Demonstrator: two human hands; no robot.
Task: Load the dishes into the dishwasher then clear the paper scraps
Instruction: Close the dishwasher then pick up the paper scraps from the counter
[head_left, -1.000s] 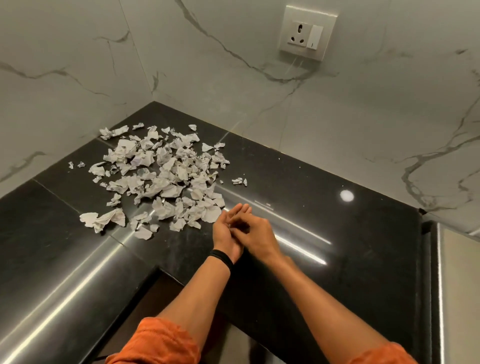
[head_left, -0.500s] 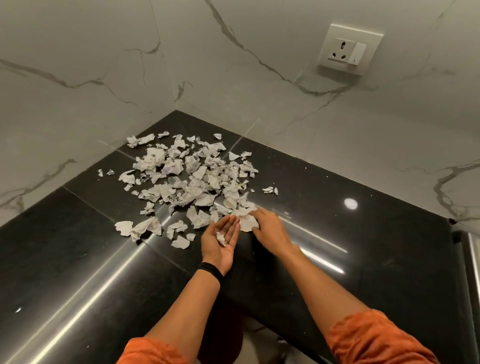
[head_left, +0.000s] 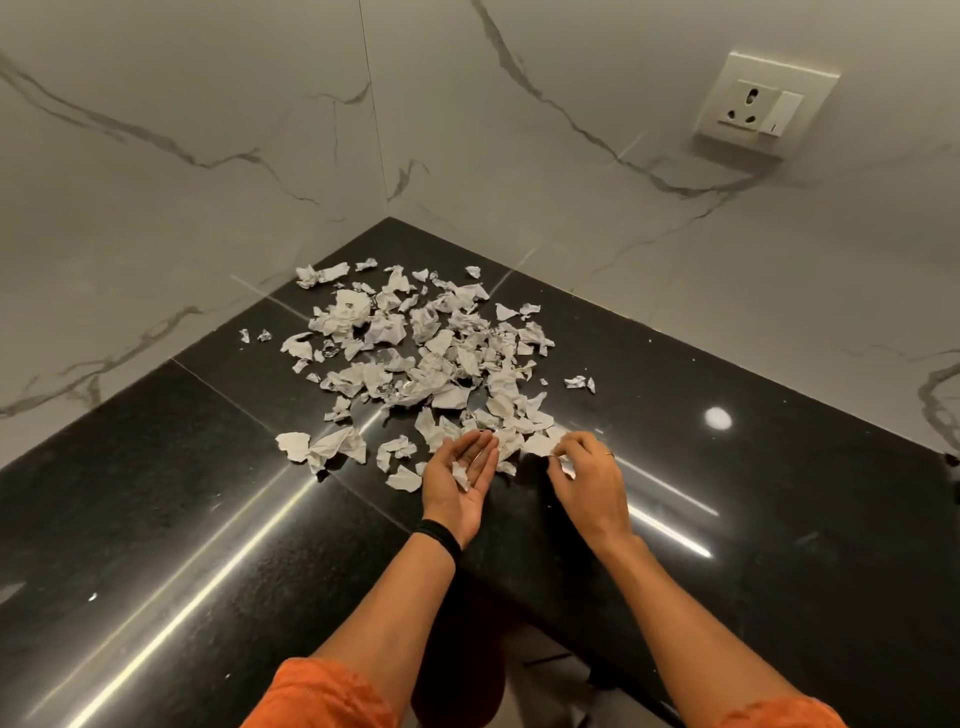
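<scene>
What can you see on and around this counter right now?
paper scraps: many, white, piled on the countertop toward the corner
countertop: one, glossy black, under the scraps
marble wall panels: white with grey veins, behind the corner
wall socket with switch: one, white, upper right wall
wristband: one, black, left wrist
sleeves: two, orange, bottom edge
left hand: palm up, one scrap lying in it
right hand: fingers curled on a scrap at the pile's near edge

Paper scraps are lying spread on the desk toward its back corner; the left hand is sitting at the pile's near edge with a scrap in it, the right hand just right of it.
</scene>
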